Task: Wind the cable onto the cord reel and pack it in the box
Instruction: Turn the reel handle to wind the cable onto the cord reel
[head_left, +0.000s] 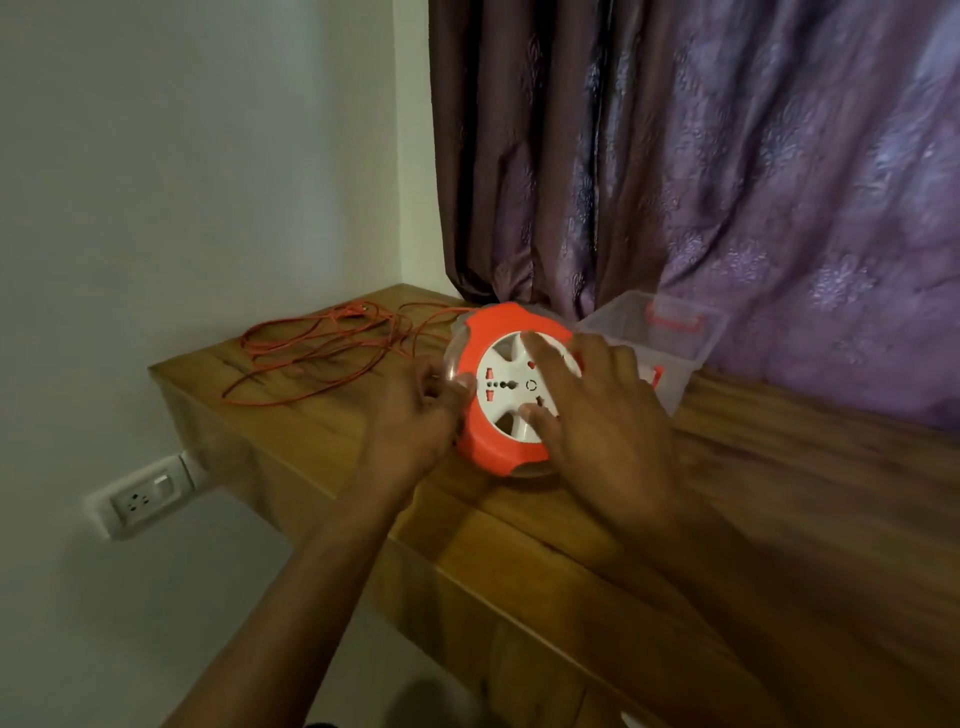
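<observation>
An orange and white cord reel (498, 358) lies flat on the wooden table (597, 519), its socket face up. My right hand (597, 415) rests on top of it with fingers spread over the white hub. My left hand (421, 410) grips the reel's left rim, fingers curled on its clear edge. The orange cable (322, 353) lies in loose loops on the table to the left of the reel. A clear plastic box (670, 343) with orange latches stands just behind the reel on the right, open at the top.
A purple curtain (727, 182) hangs behind the table and touches its back edge. A white wall socket (140, 499) sits on the wall below the table's left end. The table's left and front edges drop off near my arms.
</observation>
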